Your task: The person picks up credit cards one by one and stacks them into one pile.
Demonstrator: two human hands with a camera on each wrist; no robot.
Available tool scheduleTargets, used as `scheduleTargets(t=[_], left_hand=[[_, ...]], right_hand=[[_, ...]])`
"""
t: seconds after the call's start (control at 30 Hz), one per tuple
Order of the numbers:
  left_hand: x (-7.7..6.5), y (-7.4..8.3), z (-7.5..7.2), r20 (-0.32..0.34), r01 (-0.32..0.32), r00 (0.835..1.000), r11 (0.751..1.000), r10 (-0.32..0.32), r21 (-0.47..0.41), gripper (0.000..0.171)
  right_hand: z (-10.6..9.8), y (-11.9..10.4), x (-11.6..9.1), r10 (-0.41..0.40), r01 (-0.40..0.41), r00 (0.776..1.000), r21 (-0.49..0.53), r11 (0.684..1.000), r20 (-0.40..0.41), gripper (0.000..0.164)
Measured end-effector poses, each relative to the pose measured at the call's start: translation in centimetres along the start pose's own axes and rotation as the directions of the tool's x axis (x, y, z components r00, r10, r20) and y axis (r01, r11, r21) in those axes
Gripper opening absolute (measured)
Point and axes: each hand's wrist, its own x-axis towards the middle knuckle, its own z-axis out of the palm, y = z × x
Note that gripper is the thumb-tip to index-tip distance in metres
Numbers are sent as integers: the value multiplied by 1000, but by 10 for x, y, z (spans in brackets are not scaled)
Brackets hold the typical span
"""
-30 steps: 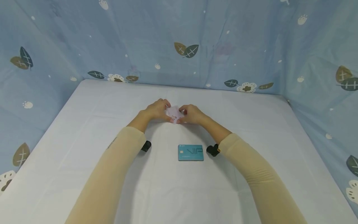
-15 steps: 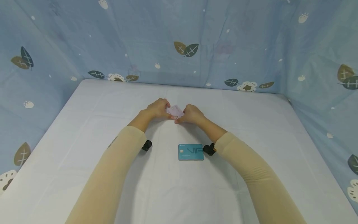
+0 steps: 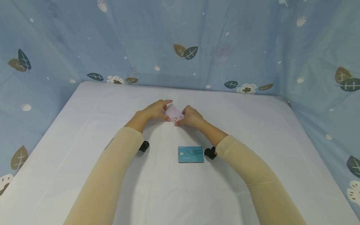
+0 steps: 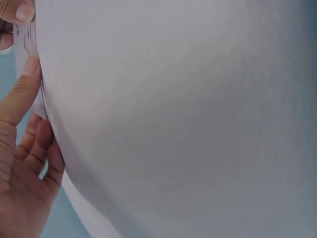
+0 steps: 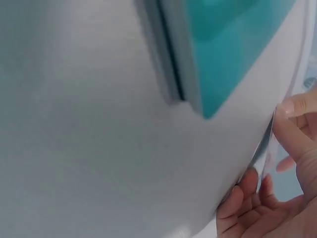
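A small flat pale-pink piece with reddish print is between both hands near the far middle of the table. My left hand holds its left side, thumb at the near edge, index finger stretched out above it. My right hand pinches its right corner between thumb and fingers. In the left wrist view, the left thumb lies on the edge of the piece with the other fingers behind it. A dark gap along the edge appears in the right wrist view. Its exact kind cannot be told.
A teal card marked "VIP" lies on the white-covered table, nearer than the hands. Black wrist devices stick out beneath both sleeves. A blue patterned curtain surrounds the table's back and sides.
The pink piece has turned and shifted slightly left. My left index finger has straightened away from it. My right fingers have curled closer behind its corner. The teal card stays on the table.
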Motion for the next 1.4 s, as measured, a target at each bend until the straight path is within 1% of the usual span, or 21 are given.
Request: scheduleTargets(t=[0.1,0.2,0.33,0.47,0.57,0.67,0.8,0.9,0.97,1.13,1.27,1.4], left_hand=[[-1,-3,-1,11,-32,999,999,33,-8,87],[-3,-5,-2,8,-67,998,998,67,3,80],[-5,-6,-4,9,-102,995,995,102,14,78],[-7,-9,-4,17,-109,994,994,109,-1,80],[-7,-10,-4,7,-113,994,994,113,10,78],[-8,-11,-4,-12,-109,994,994,109,20,78],[-9,-13,-5,-50,-78,996,997,77,-6,82],[-10,-14,-6,-71,-72,995,997,70,-18,86],[-10,-16,-7,-77,-84,994,996,83,-14,86],[-10,-18,-9,-75,-106,992,994,106,4,83],[-12,-16,-10,-63,-115,991,993,115,9,81],[-15,-13,-10,-63,-144,987,989,145,20,76]], right_hand=[[4,-2,-4,1,-1,1000,6,1000,-21,64],[6,-5,-9,-3,3,1000,2,1000,-27,62],[5,-7,-12,-18,18,1000,-11,1000,-25,59],[5,-9,-14,-38,37,999,-16,999,-23,55],[5,-9,-16,-75,75,997,2,997,-21,52],[6,-8,-16,-97,98,995,53,994,-23,57],[7,-4,-12,-109,113,993,102,988,-52,70],[7,-1,-8,-121,130,989,101,986,-89,72],[7,1,-6,-132,143,985,103,984,-108,71],[4,2,-6,-184,192,974,59,980,-129,72],[-2,1,-9,-207,209,972,2,978,-112,70],[-9,1,-14,-235,230,967,-54,972,-96,66]])
